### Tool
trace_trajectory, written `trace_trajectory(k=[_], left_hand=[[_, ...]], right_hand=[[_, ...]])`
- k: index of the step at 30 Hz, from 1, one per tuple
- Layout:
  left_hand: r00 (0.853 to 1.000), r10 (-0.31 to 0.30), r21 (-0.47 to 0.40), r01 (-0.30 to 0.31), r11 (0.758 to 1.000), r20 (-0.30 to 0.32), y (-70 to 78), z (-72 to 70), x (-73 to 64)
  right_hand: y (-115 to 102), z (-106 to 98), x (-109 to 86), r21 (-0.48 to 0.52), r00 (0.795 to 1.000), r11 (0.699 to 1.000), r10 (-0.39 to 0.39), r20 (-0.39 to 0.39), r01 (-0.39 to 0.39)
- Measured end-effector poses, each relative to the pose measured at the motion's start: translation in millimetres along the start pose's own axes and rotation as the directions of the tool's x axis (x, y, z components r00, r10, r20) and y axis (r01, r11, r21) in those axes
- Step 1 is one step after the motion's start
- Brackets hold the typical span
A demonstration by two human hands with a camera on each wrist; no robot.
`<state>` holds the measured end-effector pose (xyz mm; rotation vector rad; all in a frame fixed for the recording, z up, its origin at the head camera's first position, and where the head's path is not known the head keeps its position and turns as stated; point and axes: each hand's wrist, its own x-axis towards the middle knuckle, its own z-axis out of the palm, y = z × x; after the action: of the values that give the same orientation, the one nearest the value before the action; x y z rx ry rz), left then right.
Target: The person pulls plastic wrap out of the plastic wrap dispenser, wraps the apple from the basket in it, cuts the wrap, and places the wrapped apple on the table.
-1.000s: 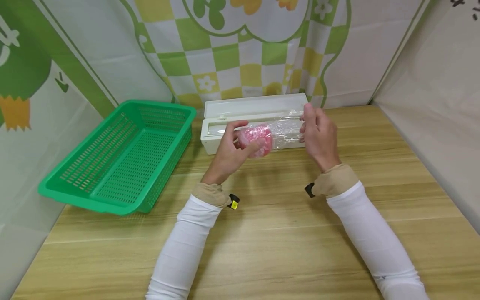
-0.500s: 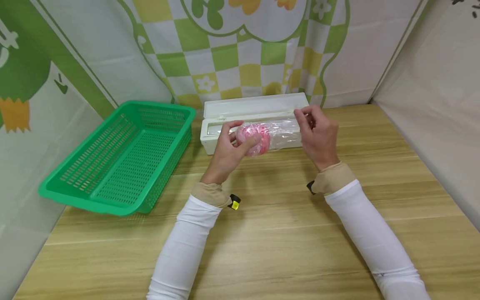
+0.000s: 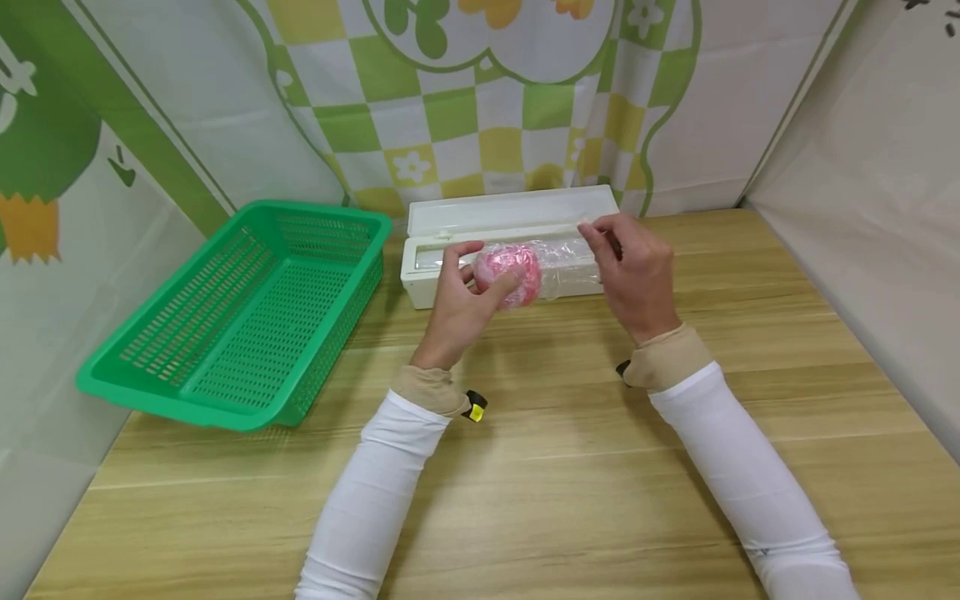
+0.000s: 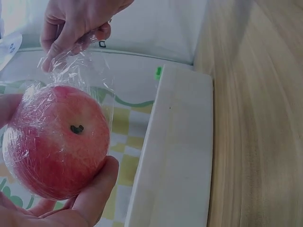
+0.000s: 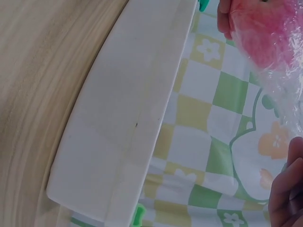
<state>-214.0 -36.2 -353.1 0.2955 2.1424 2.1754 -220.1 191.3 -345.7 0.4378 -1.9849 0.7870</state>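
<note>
A red apple [image 4: 59, 146] wrapped in clear plastic film is held in my left hand [image 3: 462, 304], fingers and thumb curled round its sides. Its stem end shows in the left wrist view. From the apple a loose stretch of cling film [image 3: 566, 262] runs to the right. My right hand [image 3: 637, 271] pinches the far end of that film between thumb and fingers, as the left wrist view also shows. Just behind both hands stands a long white cling film dispenser [image 3: 427, 287] with its lid [image 3: 510, 210] raised.
A green perforated plastic basket [image 3: 288, 387] stands on the wooden table [image 3: 540, 483] to the left. Behind the dispenser hangs a checked green, yellow and white cloth [image 3: 450, 117]. A pale cloth wall [image 3: 870, 183] closes off the right side.
My right hand has shifted left toward the apple, and its fingers have turned inward while pinching the film. My left hand keeps hold of the apple, nearly in place.
</note>
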Motion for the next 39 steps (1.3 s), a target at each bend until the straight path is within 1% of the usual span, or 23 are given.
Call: trace_trajectory(k=[3,7,12,15,24,27,30,34,36,39], left_hand=[[1.000,0.008,0.019,-0.007,1.000,-0.015,-1.5,1.9,0.3],[0.999,0.025,0.084,-0.021,0.996,-0.043,-3.1,4.4,-0.1],[0.995,0.049,0.174,-0.034,0.984,-0.084,-3.4,6.9,-2.0],[0.993,0.064,0.209,-0.041,0.977,-0.103,-3.7,8.0,-2.2],[0.985,0.087,0.247,-0.049,0.968,-0.148,-5.3,12.2,-2.8],[0.983,0.094,0.251,-0.053,0.966,-0.155,-5.4,13.3,-3.3],[0.981,0.096,0.262,-0.050,0.964,-0.167,-5.3,14.0,-3.8],[0.980,0.090,0.289,-0.034,0.957,-0.180,-5.4,14.8,-3.5],[0.979,0.081,0.305,-0.021,0.952,-0.186,-5.8,15.4,-3.0],[0.982,0.062,0.303,-0.004,0.953,-0.180,-7.6,16.7,-2.0]], right_hand=[[-3.8,-0.7,0.6,-0.009,1.000,1.000,-0.019,0.008,0.019],[-9.3,-1.8,0.5,-0.035,0.998,0.998,-0.052,0.030,0.053],[-16.1,-1.4,-1.1,-0.070,0.995,0.993,-0.088,0.045,0.091],[-20.4,-0.6,-2.4,-0.087,0.992,0.989,-0.116,0.057,0.121],[-32.0,-0.3,-4.9,-0.103,0.982,0.979,-0.167,0.092,0.176],[-34.6,0.7,-5.6,-0.099,0.979,0.978,-0.174,0.107,0.185],[-37.1,2.2,-6.1,-0.078,0.980,0.981,-0.170,0.104,0.179],[-40.7,4.0,-7.3,-0.064,0.980,0.982,-0.172,0.096,0.179],[-42.9,4.3,-8.3,-0.071,0.978,0.979,-0.185,0.101,0.192],[-45.8,4.2,-9.9,-0.073,0.974,0.976,-0.198,0.114,0.207]])
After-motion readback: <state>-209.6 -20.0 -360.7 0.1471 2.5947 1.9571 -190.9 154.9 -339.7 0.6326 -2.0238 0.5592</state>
